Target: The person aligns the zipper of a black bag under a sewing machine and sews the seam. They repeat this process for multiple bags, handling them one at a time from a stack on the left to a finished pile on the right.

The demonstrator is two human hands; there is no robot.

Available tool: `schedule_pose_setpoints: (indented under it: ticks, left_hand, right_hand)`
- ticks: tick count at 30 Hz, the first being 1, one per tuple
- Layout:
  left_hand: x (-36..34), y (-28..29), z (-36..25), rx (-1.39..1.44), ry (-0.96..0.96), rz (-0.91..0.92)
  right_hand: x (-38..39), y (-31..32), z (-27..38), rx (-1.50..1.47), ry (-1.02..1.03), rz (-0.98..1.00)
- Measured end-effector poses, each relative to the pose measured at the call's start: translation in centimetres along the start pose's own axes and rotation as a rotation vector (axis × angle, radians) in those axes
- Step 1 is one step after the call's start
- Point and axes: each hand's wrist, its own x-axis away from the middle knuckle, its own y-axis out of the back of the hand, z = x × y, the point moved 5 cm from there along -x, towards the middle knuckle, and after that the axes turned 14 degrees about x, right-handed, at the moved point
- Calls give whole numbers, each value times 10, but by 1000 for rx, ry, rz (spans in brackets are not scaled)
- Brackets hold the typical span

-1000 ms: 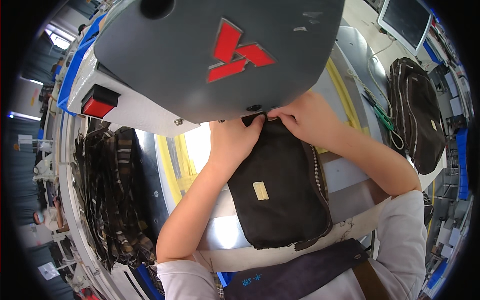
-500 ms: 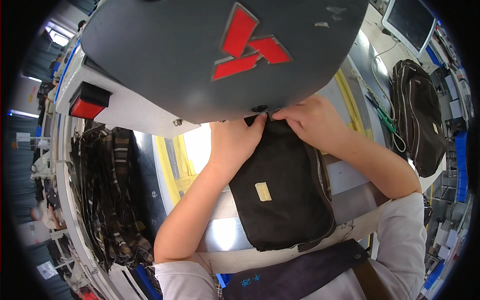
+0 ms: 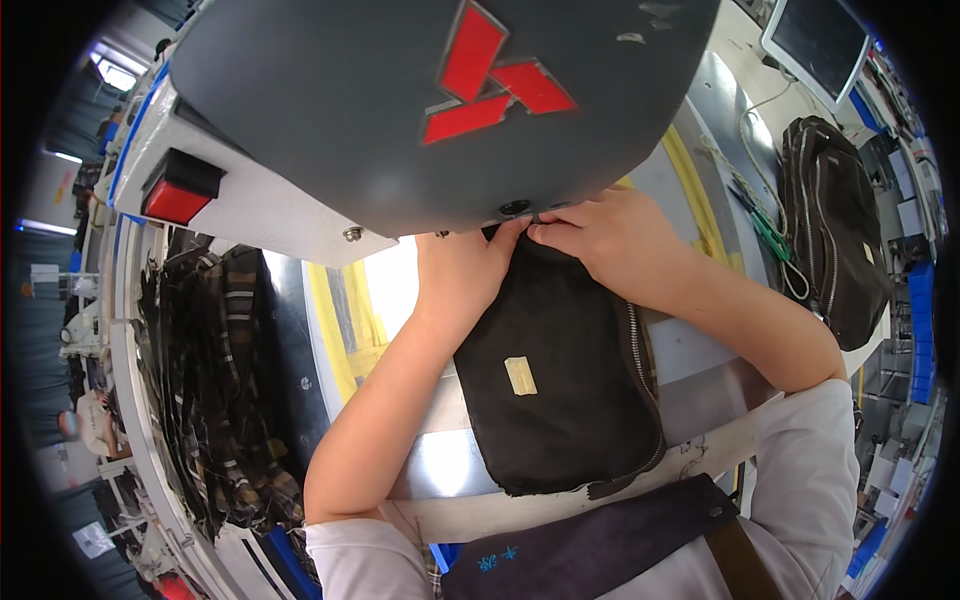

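A black fabric bag panel (image 3: 570, 430) lies on the machine bed below me, with a metal zipper (image 3: 640, 355) along its right edge. A small piece of yellowish tape (image 3: 521, 375) sits on its middle. My left hand (image 3: 462, 270) closes on the panel's far edge, thumb and fingers pressed together. Beside it, my right hand (image 3: 622, 238) pinches the same edge, fingertips nearly touching the left thumb. Both hands are just below the dark grey head (image 3: 330, 120) of what looks like an industrial sewing machine, which hides part of the fingers and the far end of the panel.
Dark plaid fabric pieces (image 3: 225, 380) hang in a pile at the left. A dark zippered bag (image 3: 835, 230) lies at the far right, near green-handled snips (image 3: 770, 240) and a cord. A red-and-black switch (image 3: 180, 188) juts from the machine. A screen (image 3: 820, 45) stands at the back right.
The panel has shifted slightly away from me and to the left. My right fingertips have moved a little left, closer to my left thumb. Both hands keep their hold.
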Motion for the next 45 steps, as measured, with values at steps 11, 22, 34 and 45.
schedule_pose_setpoints:
  ticks: [11,22,34,45]
  left_hand:
    - [29,7,-35,-181,-389,232]
    - [30,10,-41,-288,-379,338]
    - [32,8,-43,-403,-438,339]
    - [31,9,-43,-296,-379,316]
  right_hand:
    - [3,-2,-4,-36,-59,-33]
    - [0,-6,-24,-332,-537,180]
    - [0,-17,-33,-448,-564,115]
    - [-2,-3,-31,-322,-539,362]
